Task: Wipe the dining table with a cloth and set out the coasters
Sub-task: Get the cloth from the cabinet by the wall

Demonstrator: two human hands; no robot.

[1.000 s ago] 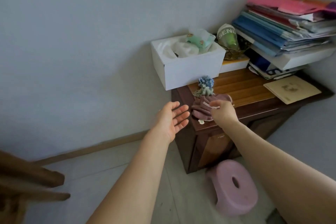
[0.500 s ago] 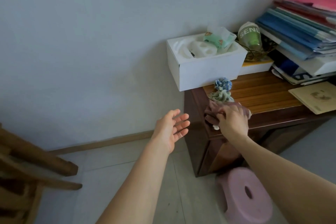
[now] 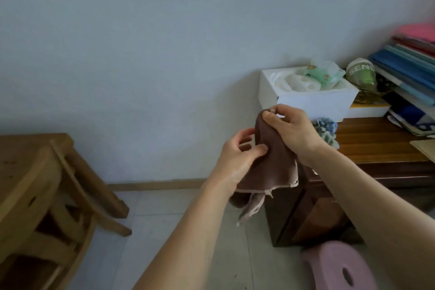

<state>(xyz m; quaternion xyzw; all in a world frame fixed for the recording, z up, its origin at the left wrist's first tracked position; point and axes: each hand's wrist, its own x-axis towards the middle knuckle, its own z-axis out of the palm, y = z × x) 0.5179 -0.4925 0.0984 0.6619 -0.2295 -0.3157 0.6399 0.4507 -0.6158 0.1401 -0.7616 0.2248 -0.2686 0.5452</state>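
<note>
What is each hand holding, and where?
Right hand pinches the brown cloth at its top; left hand grips its left side.

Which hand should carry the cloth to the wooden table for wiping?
Left, probably. Both hands grip the brown cloth, but the left hand is on the side of the wooden table, which sits at the left of view. The right hand pinches the top corner, nearer the cabinet.

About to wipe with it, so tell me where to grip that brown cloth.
Grip the brown cloth with pale trim at its bunched top, from above, where the right hand pinches it. The left hand steadies the middle; the lower edge hangs loose and frayed.
</note>
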